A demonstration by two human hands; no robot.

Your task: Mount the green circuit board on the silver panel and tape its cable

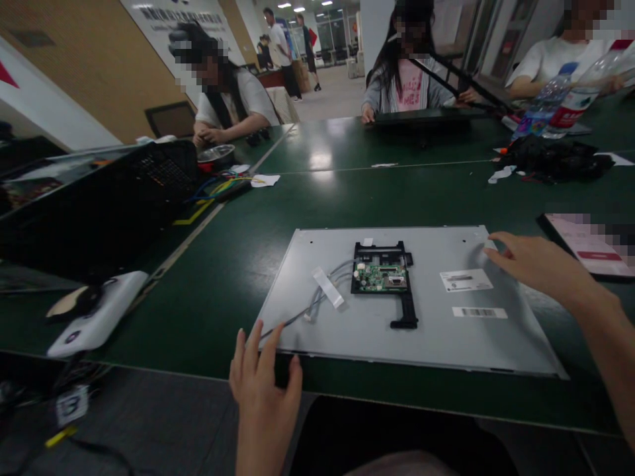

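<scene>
Lying lengthwise along the green surface's [198, 291] near edge, a grey metal panel [357, 338] separates open left hand [262, 377] — near-left corner — from open right hand [543, 268], far-right.

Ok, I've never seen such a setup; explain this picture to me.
No machine here: a person uses two bare hands, filmed by a camera on their own head, looking forward and down. On the green table lies a flat grey panel. On it are a circuit board in a black frame, cables, a whitish strip and white labels. The left hand is spread at the near-left corner, the right hand at the far-right. Neither seems to grip anything; fingertip contact is hard to judge.
</scene>
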